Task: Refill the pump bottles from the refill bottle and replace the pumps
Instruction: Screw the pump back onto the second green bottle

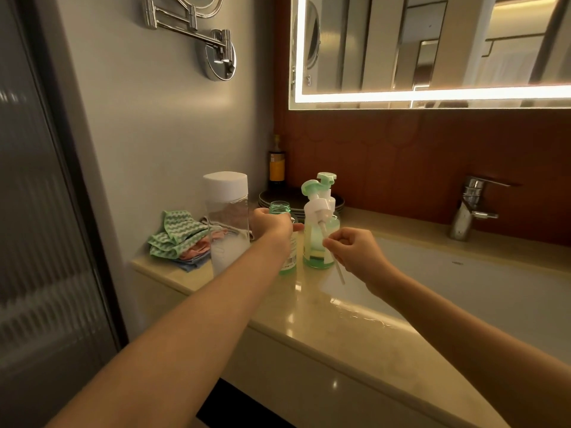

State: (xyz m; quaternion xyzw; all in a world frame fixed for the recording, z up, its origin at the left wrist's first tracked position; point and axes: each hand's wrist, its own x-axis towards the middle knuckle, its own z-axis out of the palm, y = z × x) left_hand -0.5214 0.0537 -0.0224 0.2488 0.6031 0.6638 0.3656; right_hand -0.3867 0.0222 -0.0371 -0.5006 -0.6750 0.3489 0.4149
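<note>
A green pump bottle (280,208) stands open-necked on the counter, and my left hand (272,223) grips it round the shoulder. My right hand (355,253) pinches the dip tube of a white and green pump (318,200) held up in the air, tube pointing down to the right. Behind that pump stands a second green pump bottle (318,245) with its own pump (327,178) on top. A tall clear refill bottle (227,220) with a white cap stands to the left, partly filled with pale liquid.
Folded cloths (177,234) lie at the counter's left end by the wall. Dark plates (278,199) and a brown bottle (277,163) sit in the back corner. The sink basin (463,291) and chrome tap (471,206) are to the right. The counter edge (278,332) runs diagonally.
</note>
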